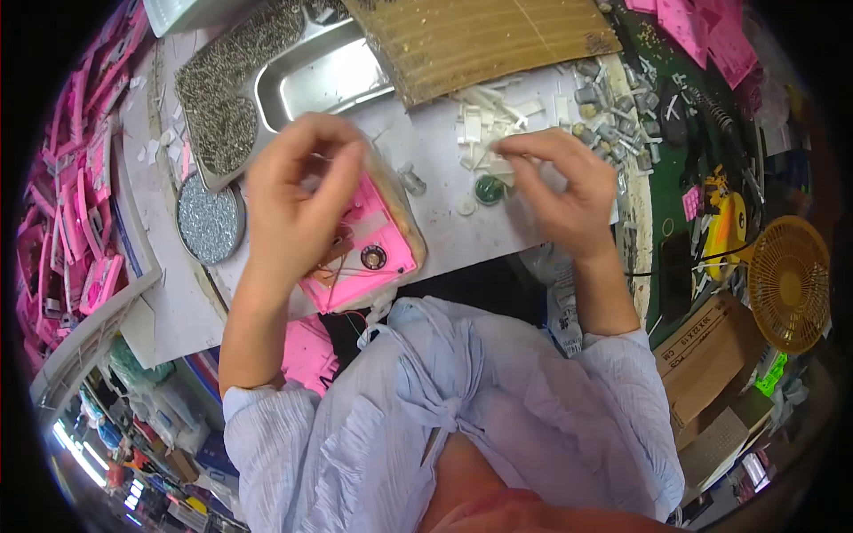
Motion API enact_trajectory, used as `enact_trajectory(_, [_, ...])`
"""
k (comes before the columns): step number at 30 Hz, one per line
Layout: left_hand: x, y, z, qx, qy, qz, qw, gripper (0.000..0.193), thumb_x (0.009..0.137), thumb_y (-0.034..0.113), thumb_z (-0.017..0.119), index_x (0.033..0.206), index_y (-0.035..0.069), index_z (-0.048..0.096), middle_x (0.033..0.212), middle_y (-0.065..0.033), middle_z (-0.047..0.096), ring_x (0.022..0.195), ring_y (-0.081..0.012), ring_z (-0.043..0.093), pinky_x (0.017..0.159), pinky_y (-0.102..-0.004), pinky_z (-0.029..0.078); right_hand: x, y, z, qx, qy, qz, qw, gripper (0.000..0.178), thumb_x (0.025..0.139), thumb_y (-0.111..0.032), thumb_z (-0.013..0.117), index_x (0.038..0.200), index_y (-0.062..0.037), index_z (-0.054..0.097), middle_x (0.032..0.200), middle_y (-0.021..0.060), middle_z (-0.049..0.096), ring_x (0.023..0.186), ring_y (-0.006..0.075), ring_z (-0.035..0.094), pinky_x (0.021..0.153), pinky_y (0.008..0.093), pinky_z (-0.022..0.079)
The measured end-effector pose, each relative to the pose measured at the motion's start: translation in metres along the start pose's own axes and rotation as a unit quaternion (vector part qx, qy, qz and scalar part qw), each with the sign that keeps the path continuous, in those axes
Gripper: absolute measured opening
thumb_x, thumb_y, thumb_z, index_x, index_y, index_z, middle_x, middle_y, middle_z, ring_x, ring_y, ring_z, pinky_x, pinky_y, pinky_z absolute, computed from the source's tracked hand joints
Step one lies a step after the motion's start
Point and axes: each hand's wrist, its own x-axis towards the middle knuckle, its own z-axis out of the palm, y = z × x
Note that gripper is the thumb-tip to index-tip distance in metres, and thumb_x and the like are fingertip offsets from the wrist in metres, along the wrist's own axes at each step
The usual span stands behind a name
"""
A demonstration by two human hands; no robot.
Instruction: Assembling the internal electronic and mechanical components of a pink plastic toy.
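A pink plastic casing (364, 235) with a round black part and thin wires lies at the table's front edge on a pale, padded-looking piece. Over its far left part hovers my left hand (302, 191), fingers curled toward the thumb and slightly blurred; what they may hold is hidden. My right hand (569, 182) has its thumb and index finger drawn together at a heap of small white plastic parts (480, 124). I cannot make out what is between those fingertips. Just below them is a round green part (490, 189), beside a small white disc (466, 206).
A metal tray (324, 80) holding many screws stands at the back left, near a round dish of small silvery pieces (210, 218). Cardboard (489, 40) covers the back. Small grey parts (622, 115) lie right. Pink casings (67, 213) pile far left; a yellow fan (789, 284) stands right.
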Motion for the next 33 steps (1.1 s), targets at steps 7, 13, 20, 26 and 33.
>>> enact_trajectory(7, [-0.018,-0.003,0.001,0.277,-0.06,0.18,0.942,0.014,0.08,0.01,0.076,0.091,0.006,0.069,0.089,-0.009,0.066,0.085,-0.0296,0.063,0.077,-0.0384,0.047,-0.016,-0.003,0.003,-0.113,-0.066,-0.035,0.991,0.018,0.076,-0.004,0.077,0.093,-0.0043,0.073,0.083,0.0092,0.071,0.075,0.0267,0.065,0.068,0.0364,0.052])
enact_trajectory(13, [-0.005,0.015,0.003,0.244,-0.018,0.172,0.954,0.011,0.081,0.009,0.074,0.09,0.005,0.068,0.088,-0.0097,0.066,0.084,-0.0286,0.064,0.074,-0.038,0.048,0.018,-0.013,0.063,-0.189,-0.193,-0.031,0.962,0.03,0.079,-0.017,0.077,0.106,-0.0044,0.07,0.08,0.0106,0.066,0.082,0.0306,0.064,0.072,0.0423,0.052])
enact_trajectory(20, [-0.027,0.007,-0.007,0.154,-0.032,0.079,0.984,0.009,0.084,0.004,0.072,0.092,0.002,0.069,0.084,-0.01,0.064,0.065,-0.0191,0.062,0.058,-0.0301,0.049,0.03,-0.003,0.066,-0.039,-0.253,0.028,0.966,0.028,0.083,-0.014,0.076,0.106,0.0005,0.072,0.082,0.0131,0.069,0.072,0.0251,0.069,0.068,0.0347,0.056])
enact_trajectory(26, [-0.022,0.012,0.013,0.064,-0.11,0.036,0.991,0.03,0.084,0.01,0.079,0.108,0.001,0.063,0.087,-0.0124,0.065,0.068,-0.0196,0.067,0.059,-0.0305,0.053,0.002,-0.033,0.04,0.274,-0.127,0.235,0.924,0.02,0.091,-0.008,0.073,0.109,0.0017,0.075,0.087,0.0118,0.074,0.077,0.0127,0.071,0.063,0.0256,0.057])
enact_trajectory(33, [0.042,0.025,0.022,0.061,-0.197,0.137,0.969,0.019,0.088,0.008,0.073,0.105,0.002,0.068,0.091,-0.0063,0.069,0.078,-0.0129,0.065,0.065,-0.0278,0.053,-0.018,-0.004,0.006,0.288,0.022,0.174,0.941,0.012,0.093,0.0,0.067,0.103,0.0036,0.07,0.085,0.01,0.07,0.065,0.0112,0.062,0.06,0.0237,0.051])
